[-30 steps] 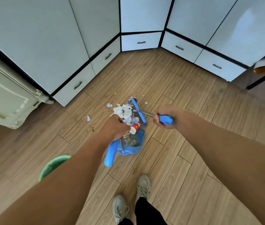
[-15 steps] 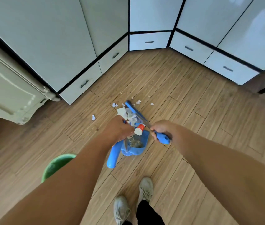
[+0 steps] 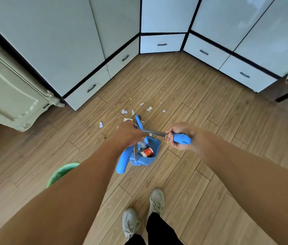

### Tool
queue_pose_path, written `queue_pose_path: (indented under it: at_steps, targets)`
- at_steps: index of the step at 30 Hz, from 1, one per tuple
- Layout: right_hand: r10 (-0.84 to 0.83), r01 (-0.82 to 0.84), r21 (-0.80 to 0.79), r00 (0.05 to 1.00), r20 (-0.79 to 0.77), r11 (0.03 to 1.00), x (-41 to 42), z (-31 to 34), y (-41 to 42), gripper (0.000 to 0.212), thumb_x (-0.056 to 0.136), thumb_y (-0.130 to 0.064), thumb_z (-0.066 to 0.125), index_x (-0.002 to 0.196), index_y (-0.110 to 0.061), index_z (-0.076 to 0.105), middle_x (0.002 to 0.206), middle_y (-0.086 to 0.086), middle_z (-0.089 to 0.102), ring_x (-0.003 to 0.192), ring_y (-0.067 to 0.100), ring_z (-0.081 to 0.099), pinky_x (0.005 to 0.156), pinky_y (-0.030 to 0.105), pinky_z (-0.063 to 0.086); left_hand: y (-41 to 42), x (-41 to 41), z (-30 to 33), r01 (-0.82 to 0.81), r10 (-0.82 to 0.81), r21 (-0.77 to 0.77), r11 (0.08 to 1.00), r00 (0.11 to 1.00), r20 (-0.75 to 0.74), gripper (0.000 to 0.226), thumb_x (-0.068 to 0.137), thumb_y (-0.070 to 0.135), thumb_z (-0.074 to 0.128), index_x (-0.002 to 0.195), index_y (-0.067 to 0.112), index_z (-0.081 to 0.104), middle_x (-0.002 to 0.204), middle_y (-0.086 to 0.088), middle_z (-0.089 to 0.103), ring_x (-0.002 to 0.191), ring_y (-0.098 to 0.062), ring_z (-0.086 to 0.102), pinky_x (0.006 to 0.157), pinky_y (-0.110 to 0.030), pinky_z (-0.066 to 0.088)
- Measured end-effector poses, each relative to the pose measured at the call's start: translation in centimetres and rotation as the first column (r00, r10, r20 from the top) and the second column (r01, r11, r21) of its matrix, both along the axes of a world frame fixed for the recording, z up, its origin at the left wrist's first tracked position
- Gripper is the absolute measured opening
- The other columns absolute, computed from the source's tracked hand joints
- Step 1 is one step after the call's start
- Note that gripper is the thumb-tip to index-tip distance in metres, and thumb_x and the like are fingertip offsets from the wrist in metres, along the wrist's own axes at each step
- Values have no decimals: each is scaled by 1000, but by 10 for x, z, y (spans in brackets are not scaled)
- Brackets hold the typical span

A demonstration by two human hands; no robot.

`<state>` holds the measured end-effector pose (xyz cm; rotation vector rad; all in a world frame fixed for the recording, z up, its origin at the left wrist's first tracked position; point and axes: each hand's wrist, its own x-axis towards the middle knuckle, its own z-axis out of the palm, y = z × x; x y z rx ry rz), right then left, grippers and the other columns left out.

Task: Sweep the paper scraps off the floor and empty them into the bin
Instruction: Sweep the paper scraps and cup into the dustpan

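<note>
My left hand (image 3: pixel 130 133) grips the metal shaft of a blue dustpan (image 3: pixel 153 145), whose blue handle end (image 3: pixel 122 162) sticks out below my wrist. Inside the pan lies a small red-and-white cup (image 3: pixel 146 152) with some debris. My right hand (image 3: pixel 179 136) is closed on the blue grip of a broom (image 3: pixel 182 138); its metal shaft runs left to the blue broom head (image 3: pixel 138 122) just beyond the pan. Several white paper scraps (image 3: pixel 149 109) lie on the wooden floor past the broom head, one scrap (image 3: pixel 101 125) off to the left.
A green bin (image 3: pixel 60 172) sits on the floor at my left, partly hidden by my left forearm. White cabinets with drawers (image 3: pixel 161 44) wrap the corner ahead. A pale green door (image 3: pixel 7 89) stands at left. My shoes (image 3: pixel 155 202) are below the pan.
The pile of scraps in front of the pan has been swept into it. The cup has slid deeper into the pan. My right hand has swung right with the broom grip.
</note>
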<state>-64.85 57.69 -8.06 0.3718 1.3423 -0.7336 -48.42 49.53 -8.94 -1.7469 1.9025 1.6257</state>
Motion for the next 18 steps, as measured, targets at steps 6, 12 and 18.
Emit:
queue_pose_path:
  at_steps: [6,12,18]
  targets:
    - [33,-35,-21,995,-93,999,-20,16,-3,22,99,-8,35,79,-8,43,54,2,40,24,6,41,30,10,40,-3,9,0,-18,18,8,1000,1000,13,23,56,16,65,76,10,54,71,-13,60,62,-25,53,63,-36,46]
    - [152,-145,48,954,-259,988,-46,-12,-30,18,99,-10,38,83,-6,46,63,4,45,23,9,44,31,10,41,-8,11,-2,-34,34,-19,999,999,37,13,64,11,63,75,9,58,70,-12,59,62,-22,52,61,-32,43]
    - [142,-147,10,937,-318,989,-56,-40,-58,13,99,-9,35,98,-4,47,77,6,44,20,10,44,28,10,37,-14,-5,5,-3,5,-49,999,999,42,10,57,13,57,66,12,52,65,-10,52,60,-22,48,60,-33,39]
